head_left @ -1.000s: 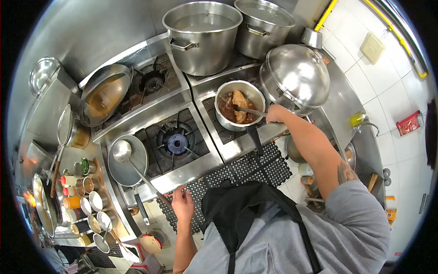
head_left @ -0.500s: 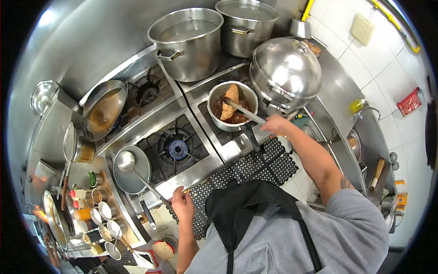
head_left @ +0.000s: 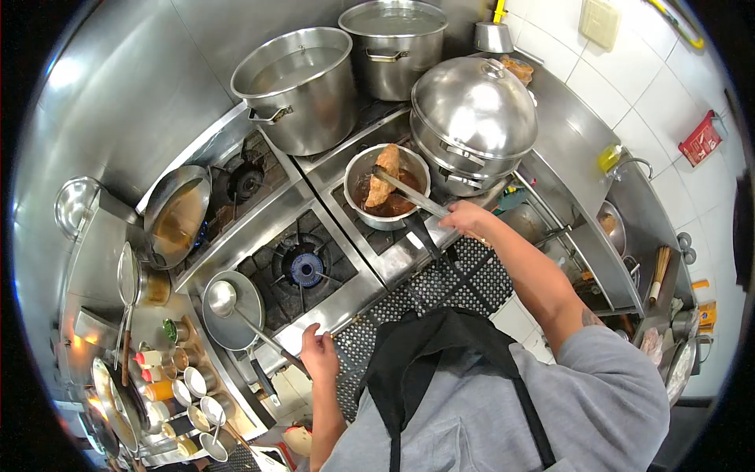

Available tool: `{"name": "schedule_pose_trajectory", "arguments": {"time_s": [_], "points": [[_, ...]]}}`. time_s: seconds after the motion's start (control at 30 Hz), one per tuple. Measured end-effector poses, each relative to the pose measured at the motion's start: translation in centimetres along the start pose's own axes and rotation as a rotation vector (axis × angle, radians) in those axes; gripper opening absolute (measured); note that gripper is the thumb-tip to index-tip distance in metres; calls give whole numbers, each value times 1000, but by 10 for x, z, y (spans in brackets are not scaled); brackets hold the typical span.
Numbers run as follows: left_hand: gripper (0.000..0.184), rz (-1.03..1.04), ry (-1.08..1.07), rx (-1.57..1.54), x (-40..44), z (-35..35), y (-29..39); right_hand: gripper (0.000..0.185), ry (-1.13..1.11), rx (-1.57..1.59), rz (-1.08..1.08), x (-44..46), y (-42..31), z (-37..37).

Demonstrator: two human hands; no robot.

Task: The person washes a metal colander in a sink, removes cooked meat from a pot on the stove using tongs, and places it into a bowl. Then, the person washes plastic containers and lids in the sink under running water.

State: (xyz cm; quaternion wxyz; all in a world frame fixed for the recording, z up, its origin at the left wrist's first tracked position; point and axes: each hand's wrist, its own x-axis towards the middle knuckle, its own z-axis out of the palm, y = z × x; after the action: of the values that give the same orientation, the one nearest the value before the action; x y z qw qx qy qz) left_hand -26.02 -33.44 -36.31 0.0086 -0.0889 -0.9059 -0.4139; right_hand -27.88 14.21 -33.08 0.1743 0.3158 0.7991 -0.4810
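Note:
My right hand is closed round the handle of metal tongs, which reach left into a silver pot. At their tip a browned piece of meat is held up above dark sauce. My left hand hangs near the stove's front edge, fingers partly spread, with nothing visible in it. Beside it runs the handle of a ladle, whose bowl lies in a grey pan.
Two tall pots stand at the back, with a domed lidded pot to their right. A blue flame burns on the front burner. Sauce bottles and small containers sit at the left, near a wok.
The view has turned, so the stove items appear shifted. The meat has been raised out of the sauce and stands more upright at the tongs' tip.

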Motion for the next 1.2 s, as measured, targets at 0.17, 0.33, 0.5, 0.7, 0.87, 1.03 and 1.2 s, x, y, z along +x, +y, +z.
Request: {"name": "schedule_pose_trajectory", "arguments": {"time_s": [0.17,0.33,0.5,0.7,0.87,1.03,1.2], "points": [[25,-60,-4,-10,-4,1,-10,37,-14,101,0,10,12,5],[25,-85,-12,-23,-5,1,-13,34,-8,120,10,4,9,5],[25,-106,-36,-39,-6,4,-13,33,3,92,-10,5,15,6],[25,86,-95,20,7,13,15,40,-5,85,1,-25,1,-5],[26,162,-217,16,28,33,32,41,-51,107,-54,-83,34,-20],[26,259,-280,82,56,46,49,43,-81,78,-31,-183,88,-35],[24,368,-344,107,82,76,72,40,21,211,320,-301,154,-35]]}}
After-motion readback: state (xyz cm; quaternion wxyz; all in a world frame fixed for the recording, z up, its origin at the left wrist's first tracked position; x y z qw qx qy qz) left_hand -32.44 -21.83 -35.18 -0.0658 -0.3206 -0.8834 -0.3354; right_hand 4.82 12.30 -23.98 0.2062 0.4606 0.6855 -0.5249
